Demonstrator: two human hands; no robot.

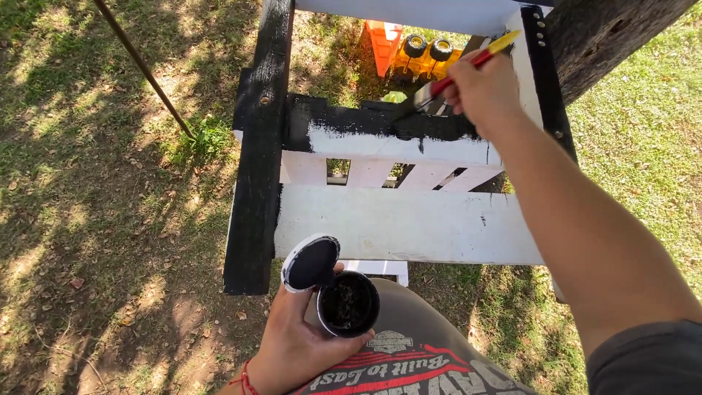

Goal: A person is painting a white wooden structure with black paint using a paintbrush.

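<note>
On the grass: a white wooden frame [395, 223], partly painted black.
Right hand [482, 91]: closed on a paintbrush [446, 84], bristles on the far rail.
Left hand [292, 344]: closed on a black paint pot [349, 303], kept level.
Tip: long, even strokes are best made along the rail.

A grassy ground [95, 219], dappled with shade and scattered dry leaves, filled the left and right of the frame. A half-painted wooden chair frame [387, 219] stood on it at centre, a yellow toy truck [424, 58] at upper centre.
</note>
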